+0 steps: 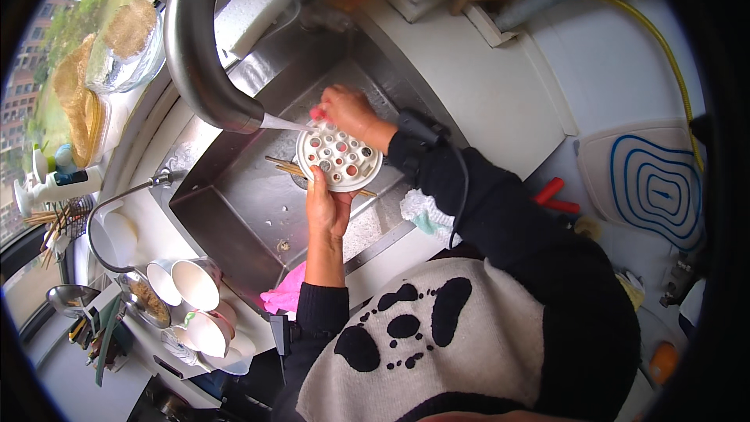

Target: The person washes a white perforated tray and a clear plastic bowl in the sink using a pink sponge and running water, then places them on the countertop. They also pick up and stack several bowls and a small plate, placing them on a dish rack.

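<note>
My left hand (329, 202) grips the near rim of a round white plastic drain-type disc (340, 155), pierced with holes of several sizes. My right hand (351, 111) is at the far edge of the disc, pinching a small pink-red cloth or sponge (318, 113). Water (287, 123) runs from the steel faucet (214, 70) onto the disc's upper left. Below it, wooden chopsticks (287, 167) lie in the stainless steel sink (246, 205), partly hidden by the disc and my left hand.
A pink cloth (285, 290) hangs at the sink's front edge, and a white-and-green cloth (426, 214) lies to the right. White bowls (196, 285) crowd the left counter. A white foam block (251, 14) stands behind the faucet. A thin curved tap (96, 211) rises at left.
</note>
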Motion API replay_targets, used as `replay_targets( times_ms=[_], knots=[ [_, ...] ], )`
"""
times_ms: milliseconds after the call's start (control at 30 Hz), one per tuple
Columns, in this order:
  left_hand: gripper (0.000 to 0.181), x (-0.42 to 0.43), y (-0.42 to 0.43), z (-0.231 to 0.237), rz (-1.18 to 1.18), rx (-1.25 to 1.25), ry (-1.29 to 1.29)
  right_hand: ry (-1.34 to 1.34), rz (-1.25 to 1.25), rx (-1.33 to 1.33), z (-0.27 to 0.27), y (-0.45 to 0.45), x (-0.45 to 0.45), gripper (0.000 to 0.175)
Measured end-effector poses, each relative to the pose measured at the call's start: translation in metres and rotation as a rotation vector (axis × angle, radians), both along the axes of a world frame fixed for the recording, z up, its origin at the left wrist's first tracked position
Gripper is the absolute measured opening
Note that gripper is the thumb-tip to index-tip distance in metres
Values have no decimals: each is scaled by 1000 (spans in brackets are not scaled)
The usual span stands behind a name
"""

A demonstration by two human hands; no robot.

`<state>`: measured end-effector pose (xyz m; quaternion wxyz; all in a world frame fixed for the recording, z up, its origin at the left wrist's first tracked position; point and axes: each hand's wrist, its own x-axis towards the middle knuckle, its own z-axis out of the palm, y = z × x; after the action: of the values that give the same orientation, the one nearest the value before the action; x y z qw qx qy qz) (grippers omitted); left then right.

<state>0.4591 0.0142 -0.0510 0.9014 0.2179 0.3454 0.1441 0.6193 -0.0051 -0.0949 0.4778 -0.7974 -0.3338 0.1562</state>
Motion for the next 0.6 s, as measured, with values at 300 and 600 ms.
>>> replay_targets(
  times_ms=[300,600],
  knots=[
    [54,5,1,-1,54,-21,28,-111,39,-202,3,-17,-16,12],
    [57,9,15,1,53,32,69,-271,143,-288,27,-18,-25,18]
  ],
)
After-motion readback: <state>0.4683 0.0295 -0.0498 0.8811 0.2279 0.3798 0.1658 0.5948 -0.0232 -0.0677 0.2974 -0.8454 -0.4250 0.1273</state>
